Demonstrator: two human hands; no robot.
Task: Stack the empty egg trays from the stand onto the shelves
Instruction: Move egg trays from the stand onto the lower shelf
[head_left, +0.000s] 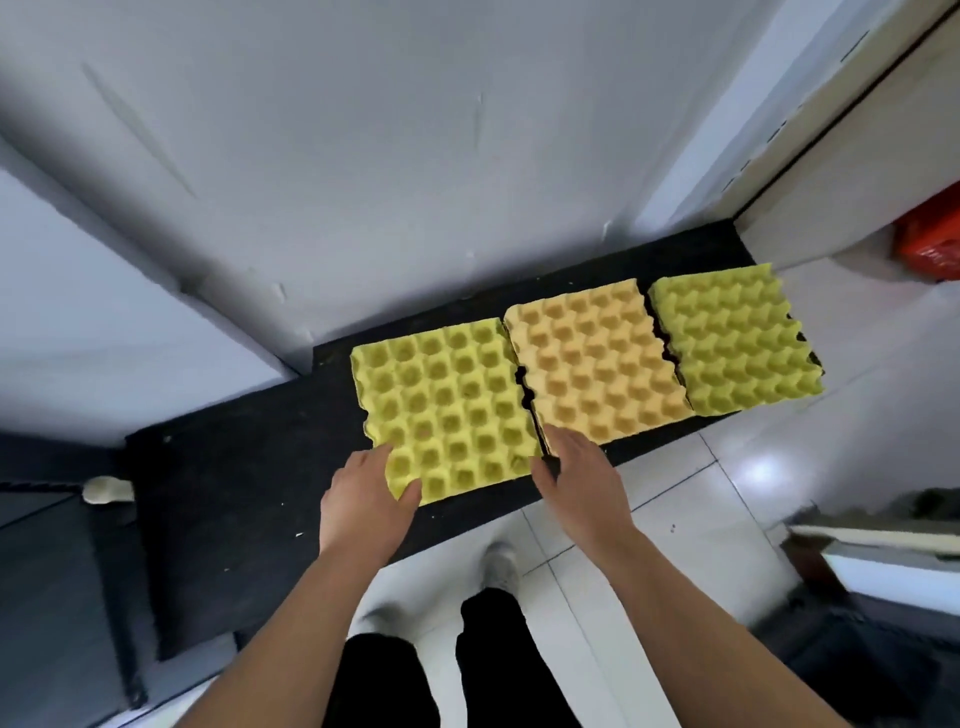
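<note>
While the yellow tray (447, 405) lies on the black ledge (234, 493) beside the orange tray (597, 364), the left hand (363, 509) grips its near corner, thumb on top, fingers partly hidden. The right hand (582, 483) covers the seam between them; its hold cannot be told.

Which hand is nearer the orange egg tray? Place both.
Right. The right hand is at the near left corner of the orange egg tray; the left hand is beyond, on the left yellow-green tray.
</note>
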